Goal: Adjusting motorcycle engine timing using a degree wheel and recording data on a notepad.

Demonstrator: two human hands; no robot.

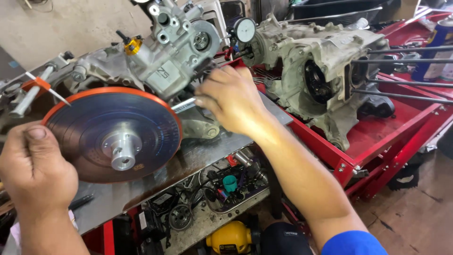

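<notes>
While the left hand [35,167] is closing its fingers and thumb on the near rim of a large dark disc with an orange edge [113,134], the right hand [231,99] is reaching just past the far side of that disc, fingers curled narrow around what looks like a slim metal tool [184,104]; only its tip is showing, so I cannot tell how firmly it is being gripped. The disc is sitting on a shaft at the side of a grey engine [160,56], facing the person, and its marked face with a thin pointer [49,89] lying across the rim beyond the left hand suggests it is being held at the edge so it can be steadied or turned by small amounts. A round dial gauge [245,29] is standing just beyond the right hand, its stem pointing into the engine. Further out past the right hand, a second engine case [325,71] is lying on a red stand [401,127], with long thin rods [406,61] sticking out of it. Both hands are working over a steel bench top [155,179]. Below the right forearm, a shallow metal tray [231,189] is holding small loose parts, among them a teal cap and some sockets, too jumbled to sort out. Lower down, a yellow tool body [231,238] is showing.
</notes>
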